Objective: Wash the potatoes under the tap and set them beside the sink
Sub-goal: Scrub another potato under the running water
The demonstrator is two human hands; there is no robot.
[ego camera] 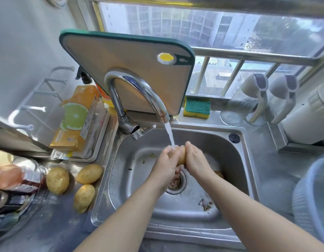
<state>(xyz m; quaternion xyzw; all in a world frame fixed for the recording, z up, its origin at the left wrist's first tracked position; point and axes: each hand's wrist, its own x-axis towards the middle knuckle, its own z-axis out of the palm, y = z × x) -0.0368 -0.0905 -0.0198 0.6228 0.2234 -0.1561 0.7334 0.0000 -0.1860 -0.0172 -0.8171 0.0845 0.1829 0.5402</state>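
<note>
At frame centre, the left hand (166, 164) and the right hand (195, 159) both grasp one potato (181, 155), fingers curled round it, above the sink (139, 179) basin. Water (169, 133) from the tap (139, 91) strikes the potato and the left fingers. On the counter (48, 224), lower left of the frame, just beside the sink, lie the left potato (57, 180), the upper potato (89, 174) and the lower potato (84, 198). A further potato (219, 174) lies in the basin, partly hidden behind the right wrist
</note>
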